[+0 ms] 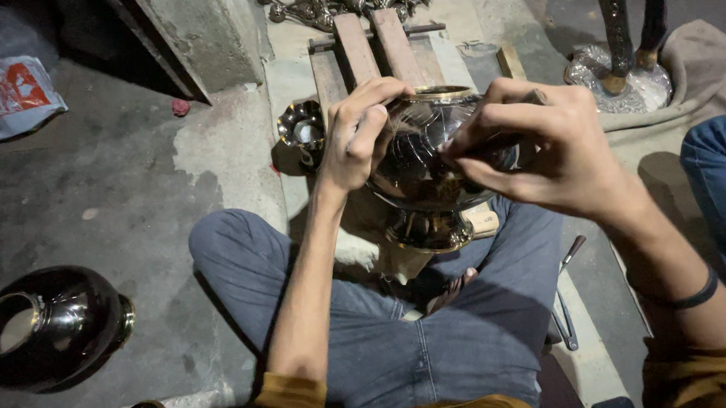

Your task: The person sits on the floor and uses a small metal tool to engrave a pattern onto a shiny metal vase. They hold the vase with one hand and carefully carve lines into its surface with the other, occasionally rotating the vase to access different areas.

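The concrete floor (117, 182) fills the left of the view, grey and stained, with a lighter slab running far to near through the middle. On it sits the person, cross-legged in blue jeans (434, 331), knees spread left and right. Held above the lap is a dark, polished metal vase (423, 173) — tilted, its long axis running from the flared foot near the lap to the brass-rimmed mouth at the far end, so the opening points away and slightly up. The left hand (360, 135) is clamped on the vase's left shoulder, fingers curled over the rim. The right hand (540, 143) presses against the right side of the body, fingers pinched together on something small; what it grips cannot be made out. At near left a larger dark pot (46, 324) lies on its side, mouth facing left. Beyond the vase, wooden slats (376, 44) lie on the slab, a small shiny cup (303, 133) just left of the left hand. A slim tool (564, 297) rests on the floor by the right knee.
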Available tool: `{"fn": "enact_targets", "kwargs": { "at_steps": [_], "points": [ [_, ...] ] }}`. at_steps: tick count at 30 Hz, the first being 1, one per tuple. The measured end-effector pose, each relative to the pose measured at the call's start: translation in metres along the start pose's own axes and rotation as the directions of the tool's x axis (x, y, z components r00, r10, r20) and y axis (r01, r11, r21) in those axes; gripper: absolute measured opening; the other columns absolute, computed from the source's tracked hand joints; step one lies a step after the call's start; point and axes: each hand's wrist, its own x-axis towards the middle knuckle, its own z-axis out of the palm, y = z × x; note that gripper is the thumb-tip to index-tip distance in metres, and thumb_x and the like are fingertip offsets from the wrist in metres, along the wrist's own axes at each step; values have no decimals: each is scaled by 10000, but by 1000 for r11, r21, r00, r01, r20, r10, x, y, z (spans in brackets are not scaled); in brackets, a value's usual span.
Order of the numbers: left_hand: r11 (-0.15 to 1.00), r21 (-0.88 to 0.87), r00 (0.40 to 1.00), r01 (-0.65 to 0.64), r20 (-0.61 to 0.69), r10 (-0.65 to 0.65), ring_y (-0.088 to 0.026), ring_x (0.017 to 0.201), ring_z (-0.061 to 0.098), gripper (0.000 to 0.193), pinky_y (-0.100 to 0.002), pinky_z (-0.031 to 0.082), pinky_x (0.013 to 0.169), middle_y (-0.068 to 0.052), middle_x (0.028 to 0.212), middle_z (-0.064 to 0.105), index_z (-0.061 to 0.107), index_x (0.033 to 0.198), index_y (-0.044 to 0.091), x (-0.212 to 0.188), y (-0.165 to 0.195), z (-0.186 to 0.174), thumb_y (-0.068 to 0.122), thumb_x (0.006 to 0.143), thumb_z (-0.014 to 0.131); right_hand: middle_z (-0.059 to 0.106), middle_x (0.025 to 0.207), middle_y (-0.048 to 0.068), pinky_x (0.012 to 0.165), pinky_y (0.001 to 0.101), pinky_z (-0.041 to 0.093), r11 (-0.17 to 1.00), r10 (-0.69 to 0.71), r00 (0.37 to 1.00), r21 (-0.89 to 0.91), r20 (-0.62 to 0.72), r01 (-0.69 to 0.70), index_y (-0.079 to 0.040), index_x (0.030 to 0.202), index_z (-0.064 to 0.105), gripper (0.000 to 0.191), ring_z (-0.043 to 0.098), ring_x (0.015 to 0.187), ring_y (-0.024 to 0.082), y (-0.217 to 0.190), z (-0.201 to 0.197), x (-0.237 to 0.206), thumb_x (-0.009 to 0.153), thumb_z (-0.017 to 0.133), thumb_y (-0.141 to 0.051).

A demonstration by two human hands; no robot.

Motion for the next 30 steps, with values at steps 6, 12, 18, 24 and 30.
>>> {"fn": "enact_targets", "kwargs": {
  "at_steps": [6,12,18,24,30],
  "points": [
    [999,22,999,40,-2,-40,-275,1035,710,477,-341,544,932,-173,1133,728,696,1122,-31,2,-1,1,323,960,421,676,876,70,611,239,590,996,36,996,74,87,-43,-17,955,738,219,728,729,142,-2,-9,2,777,847,-84],
    [999,32,1000,18,-11,-18,-285,1089,712,466,-358,534,1004,-179,1151,726,680,1125,-40,-1,-2,-1,318,966,428,680,921,64,684,239,602,997,-35,999,63,8,34,-26,956,718,195,735,810,147,2,0,2,831,845,-105],
    [1000,11,1000,3,-1,-3,-293,1102,708,462,-353,528,1008,-186,1154,725,682,1127,-46,0,-2,-1,317,980,436,665,848,62,554,241,550,998,15,994,53,113,-21,-37,972,767,238,697,670,130,3,-9,1,764,850,-119],
    [1000,8,1000,11,1,-11,-275,1069,709,465,-347,533,976,-179,1133,722,674,1129,-49,1,-1,-2,314,969,431,669,898,43,602,235,565,997,-8,999,73,40,5,-52,977,737,209,710,731,123,4,-2,-2,825,845,-145],
    [999,36,1000,15,2,-15,-271,1059,707,462,-344,530,969,-181,1141,719,674,1126,-52,0,-2,-2,304,967,426,653,853,59,542,265,526,1000,-18,993,4,113,18,-49,967,764,256,670,647,132,9,-8,-5,759,851,-172]
  ]
}}
